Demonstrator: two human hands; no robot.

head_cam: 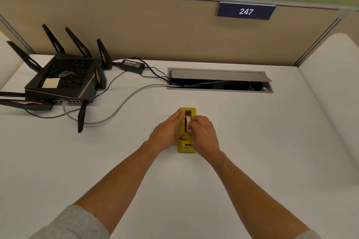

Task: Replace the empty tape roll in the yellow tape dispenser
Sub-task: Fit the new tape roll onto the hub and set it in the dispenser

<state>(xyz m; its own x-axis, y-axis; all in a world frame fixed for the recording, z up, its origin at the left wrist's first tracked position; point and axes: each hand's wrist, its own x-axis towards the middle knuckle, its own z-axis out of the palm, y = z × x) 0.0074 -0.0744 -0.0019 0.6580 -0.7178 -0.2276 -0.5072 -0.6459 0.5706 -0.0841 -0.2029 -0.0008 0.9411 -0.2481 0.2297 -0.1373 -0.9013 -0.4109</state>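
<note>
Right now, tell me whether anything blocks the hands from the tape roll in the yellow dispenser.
Nothing visible does. The left hand lies flat against the side of the yellow dispenser, and the right hand fingers are already on the tape roll in its slot. The router and cables lie well off to the left.

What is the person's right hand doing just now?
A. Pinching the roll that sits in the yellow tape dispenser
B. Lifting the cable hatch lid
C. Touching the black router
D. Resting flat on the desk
A: the right hand has its fingertips closed on the pale roll in the tape dispenser, while the left hand steadies its side.
</note>
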